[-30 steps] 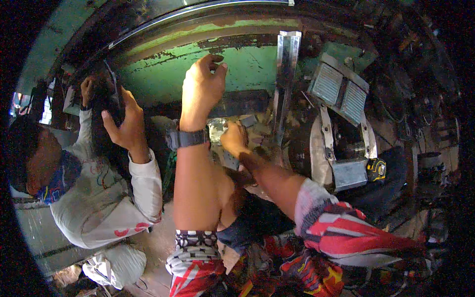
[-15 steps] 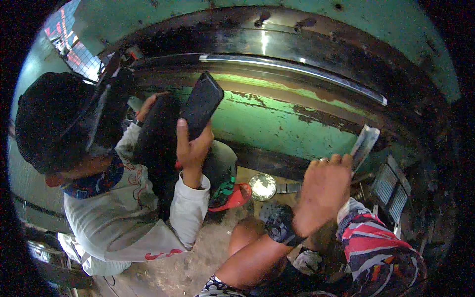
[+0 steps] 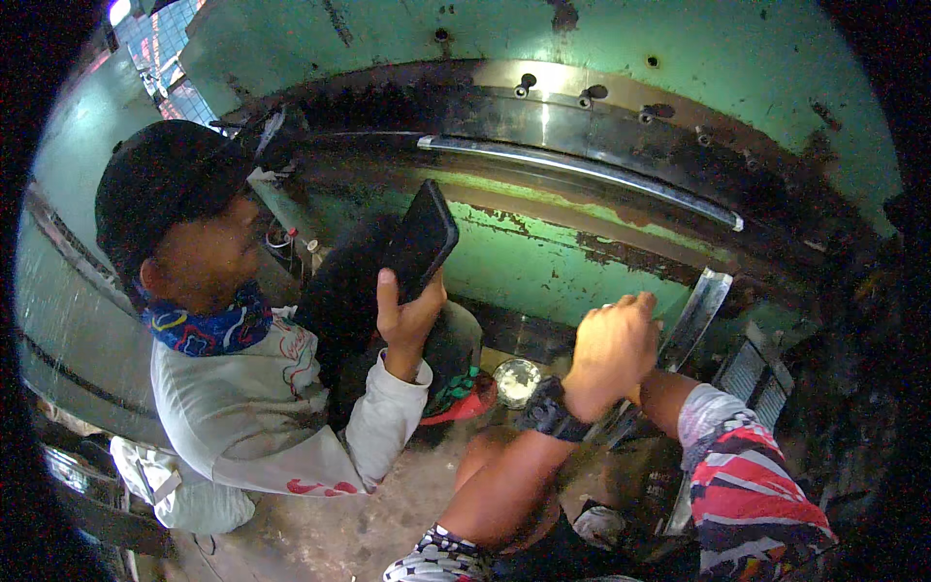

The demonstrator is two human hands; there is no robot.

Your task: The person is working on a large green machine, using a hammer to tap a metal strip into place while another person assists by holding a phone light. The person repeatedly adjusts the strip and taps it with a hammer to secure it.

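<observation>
My left hand point(image 3: 613, 349), a dark watch point(image 3: 558, 412) on its wrist, is raised with its back toward me and its fingers curled. Whatever lies under those fingers is hidden. A grey metal channel strip point(image 3: 696, 308) slants beside and behind it. Reaching in from the right, my right forearm in a red, white and black sleeve point(image 3: 749, 470) ends at the strip. Of my right hand point(image 3: 661, 398) only a part shows below the left one; its fingers are mostly covered.
At left a person in a black cap point(image 3: 175, 194) and pale shirt holds a black phone point(image 3: 427, 242). A round shiny dish point(image 3: 517, 381) is on the floor. A bright metal strip point(image 3: 582, 173) runs along the green wall point(image 3: 543, 257). A slatted grille point(image 3: 754, 383) leans at right.
The view has tilted up slightly. My left hand has turned, its knuckles now pointing up and right. The other person's head has lifted and turned rightward, and their far hand is out of sight.
</observation>
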